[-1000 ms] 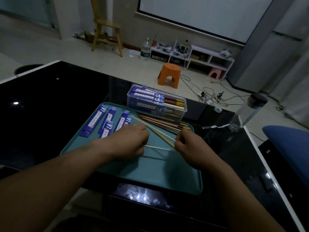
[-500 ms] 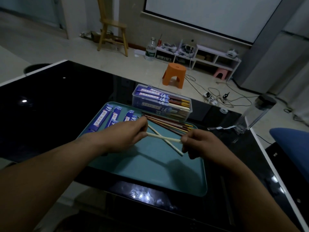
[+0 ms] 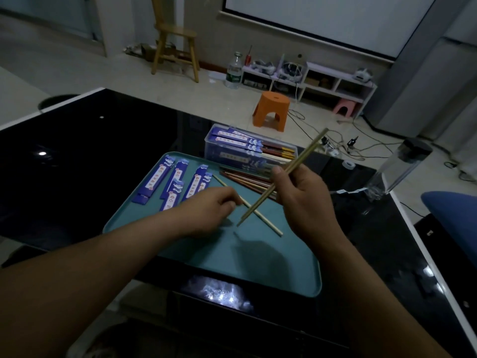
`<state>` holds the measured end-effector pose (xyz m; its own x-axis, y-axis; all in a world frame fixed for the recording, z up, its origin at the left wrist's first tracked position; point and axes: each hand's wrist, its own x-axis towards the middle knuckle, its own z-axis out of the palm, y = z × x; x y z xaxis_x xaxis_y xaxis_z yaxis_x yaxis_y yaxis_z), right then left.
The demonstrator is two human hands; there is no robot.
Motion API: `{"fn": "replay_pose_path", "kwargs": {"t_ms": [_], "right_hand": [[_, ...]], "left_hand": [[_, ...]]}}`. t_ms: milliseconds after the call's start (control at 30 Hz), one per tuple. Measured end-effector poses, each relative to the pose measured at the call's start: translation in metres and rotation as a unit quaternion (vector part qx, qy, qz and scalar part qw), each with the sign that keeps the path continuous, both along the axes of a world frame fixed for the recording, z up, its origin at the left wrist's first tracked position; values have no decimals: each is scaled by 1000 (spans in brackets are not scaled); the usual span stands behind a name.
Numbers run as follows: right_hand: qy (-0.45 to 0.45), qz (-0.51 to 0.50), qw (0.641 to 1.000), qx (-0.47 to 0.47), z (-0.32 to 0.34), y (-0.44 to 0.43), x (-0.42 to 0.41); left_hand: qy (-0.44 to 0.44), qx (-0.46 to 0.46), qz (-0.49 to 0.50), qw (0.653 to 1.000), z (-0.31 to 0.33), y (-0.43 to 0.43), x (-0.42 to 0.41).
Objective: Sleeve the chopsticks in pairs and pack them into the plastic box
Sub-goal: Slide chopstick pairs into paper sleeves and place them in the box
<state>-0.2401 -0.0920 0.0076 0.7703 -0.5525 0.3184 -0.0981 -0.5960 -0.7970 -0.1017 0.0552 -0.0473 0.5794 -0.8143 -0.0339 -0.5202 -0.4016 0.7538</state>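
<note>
Fingers of the right hand (image 3: 304, 200) curl around one pale wooden chopstick (image 3: 296, 164), raised and slanted, its lower tip above the teal plastic tray (image 3: 258, 267). The left hand (image 3: 209, 210) pinches a second pale chopstick (image 3: 263, 218) lying on the tray. It is best to bring both side by side, ends level, before taking a blue paper sleeve (image 3: 175, 182). The clear plastic box (image 3: 214, 146), partly filled, stands at the tray's far edge.

Dim room with a pale tiled floor (image 3: 77, 63). On the far wall a large white screen (image 3: 322, 19), under it a low white shelf (image 3: 322, 76). Further left, a wooden chair (image 3: 175, 40). Orange stool (image 3: 271, 109) and pink stool (image 3: 344, 107) out on the floor. Nearest, a glossy black surface (image 3: 103, 151) catching small glints of light.
</note>
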Motion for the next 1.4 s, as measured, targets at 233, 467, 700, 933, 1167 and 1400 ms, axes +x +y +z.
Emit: {"fn": "replay_pose_path", "kwargs": {"t_ms": [233,467,700,933,1167,1400], "right_hand": [[156,18,980,-121,-22,19,14],[137,1,987,-84,-21,12,12],[175,-13,983,-60,-30,5,7],[168,-16,984,-53,-31,6,5],[178,-15,983,-41,-35,5,3],[182,-28,982,-47,-33,5,4]], "left_hand": [[-153,53,179,970,-15,19,49],[-154,156,175,960,-16,19,48],[-239,273,140,921,-16,18,36],[-249,280,135,917,-10,21,33],[-248,284,145,915,2,23,30],[-247,293,110,917,5,23,27]]}}
